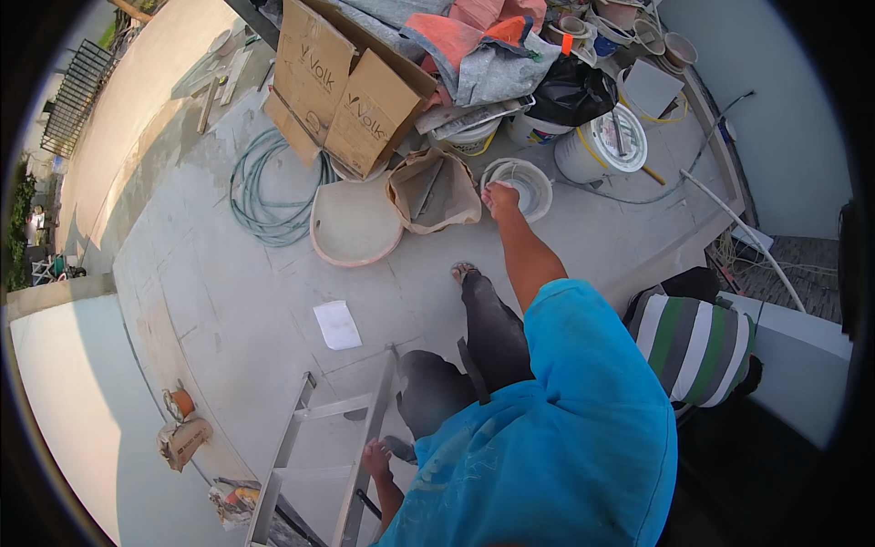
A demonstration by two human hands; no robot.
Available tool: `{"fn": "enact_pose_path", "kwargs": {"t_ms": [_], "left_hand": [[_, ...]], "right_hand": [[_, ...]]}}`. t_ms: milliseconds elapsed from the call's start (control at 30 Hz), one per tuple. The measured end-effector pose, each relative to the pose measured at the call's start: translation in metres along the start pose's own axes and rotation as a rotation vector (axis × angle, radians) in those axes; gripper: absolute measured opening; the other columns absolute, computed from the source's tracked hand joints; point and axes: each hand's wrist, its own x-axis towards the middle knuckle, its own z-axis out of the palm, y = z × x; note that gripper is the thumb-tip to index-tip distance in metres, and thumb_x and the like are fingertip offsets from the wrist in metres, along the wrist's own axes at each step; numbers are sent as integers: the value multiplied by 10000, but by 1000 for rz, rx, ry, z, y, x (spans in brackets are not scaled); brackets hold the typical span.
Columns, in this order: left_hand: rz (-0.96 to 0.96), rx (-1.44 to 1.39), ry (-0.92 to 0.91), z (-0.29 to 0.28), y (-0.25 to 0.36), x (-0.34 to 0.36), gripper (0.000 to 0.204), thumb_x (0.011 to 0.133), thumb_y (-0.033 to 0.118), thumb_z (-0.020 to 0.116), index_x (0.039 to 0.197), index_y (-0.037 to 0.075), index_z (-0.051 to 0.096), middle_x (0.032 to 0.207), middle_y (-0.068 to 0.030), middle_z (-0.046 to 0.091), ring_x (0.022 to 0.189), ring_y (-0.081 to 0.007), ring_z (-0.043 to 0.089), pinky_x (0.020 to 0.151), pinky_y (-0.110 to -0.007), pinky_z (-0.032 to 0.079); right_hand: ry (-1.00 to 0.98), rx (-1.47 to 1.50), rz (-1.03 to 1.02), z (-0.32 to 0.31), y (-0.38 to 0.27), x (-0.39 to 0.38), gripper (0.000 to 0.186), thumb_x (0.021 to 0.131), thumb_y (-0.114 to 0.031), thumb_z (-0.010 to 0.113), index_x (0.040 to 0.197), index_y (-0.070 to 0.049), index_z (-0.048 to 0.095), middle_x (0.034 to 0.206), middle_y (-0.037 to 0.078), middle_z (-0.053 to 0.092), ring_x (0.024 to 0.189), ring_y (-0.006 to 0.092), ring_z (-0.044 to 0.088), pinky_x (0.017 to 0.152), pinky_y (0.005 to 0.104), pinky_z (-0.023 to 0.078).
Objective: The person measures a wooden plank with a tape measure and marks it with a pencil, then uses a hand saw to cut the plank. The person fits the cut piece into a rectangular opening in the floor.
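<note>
**Reached the white bucket [544, 202]**

My right hand [499, 198], fingers curled, is at its left rim; whether I'm gripping, I can't tell. It stands on the floor [428, 273] beside one paper sack [460, 205]. Reaching seems done, handling left. My left hand [375, 459] (grip unclear too) is at one ladder [334, 407]. Also: one tub [358, 263], one coiled hose [244, 210].
</note>
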Motion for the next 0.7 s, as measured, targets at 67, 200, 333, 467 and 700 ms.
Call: {"fn": "enact_pose_path", "kwargs": {"t_ms": [67,200,333,467,700], "left_hand": [[-87,254,-154,-4,18,-51,421,939,245,532,1263,-18,585,1027,-123,711,876,-208,705,699,-305,533],[-220,196,-123,-10,46,-68,419,944,254,536,1250,-27,591,1044,-128,708,900,-218,707,701,-310,533],[-281,72,-23,-28,59,-62,408,975,251,524,1252,-43,575,1052,-164,693,888,-225,691,718,-320,543],[-172,145,-50,-21,94,-21,366,944,301,556,1068,-13,696,911,-121,728,836,-206,701,682,-330,530],[277,623,71,-119,161,104,355,926,342,557,834,50,738,737,-135,711,702,-265,705,676,-421,534]], "right_hand": [[-22,80,-65,38,-20,31,211,875,-12,660,1079,-33,607,863,96,665,713,206,663,647,305,567],[98,173,-142,89,-62,72,212,883,-2,627,1091,-21,593,876,117,658,749,228,672,667,317,584],[147,76,-130,107,-42,74,203,886,-3,616,1086,-26,592,884,129,658,741,227,674,656,322,587],[-78,-114,-72,93,31,53,191,881,-4,588,1068,-38,601,842,95,657,684,193,665,545,303,542],[-249,-1252,79,99,149,-131,127,803,-122,667,921,-82,645,689,41,638,577,139,617,455,304,479]]}}
